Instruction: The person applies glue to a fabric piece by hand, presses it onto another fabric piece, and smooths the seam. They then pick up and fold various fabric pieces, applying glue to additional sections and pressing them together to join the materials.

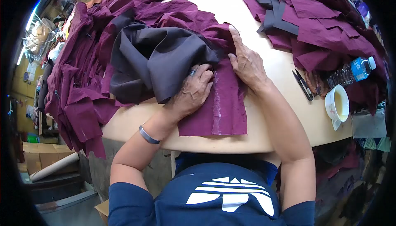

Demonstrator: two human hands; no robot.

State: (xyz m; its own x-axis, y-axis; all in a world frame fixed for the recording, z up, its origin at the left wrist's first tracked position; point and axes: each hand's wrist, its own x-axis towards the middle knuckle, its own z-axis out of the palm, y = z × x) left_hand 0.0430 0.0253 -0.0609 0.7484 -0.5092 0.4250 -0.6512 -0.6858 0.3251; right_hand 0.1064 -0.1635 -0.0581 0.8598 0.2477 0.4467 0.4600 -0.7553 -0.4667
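Observation:
A maroon cloth piece [233,114] lies at the table's front edge, with a pale, whitish band running down it. My left hand [192,92], with a metal bracelet at the wrist, rests on this piece, fingers curled together at the edge of a bunched dark grey cloth [165,57]. Its fingertips are partly hidden in the folds. Along the right side of the maroon piece lies my right hand [249,65], index finger stretched out and thumb apart, touching the cloth's edge near the top.
Maroon garment pieces [78,73] are heaped at the left and hang over the edge. Another pile [317,24] of maroon and dark pieces sits at the right. Near it are thread snips [303,85], a plastic bottle [357,71] and a white cup [337,104]. Below left stands a cardboard box [45,156].

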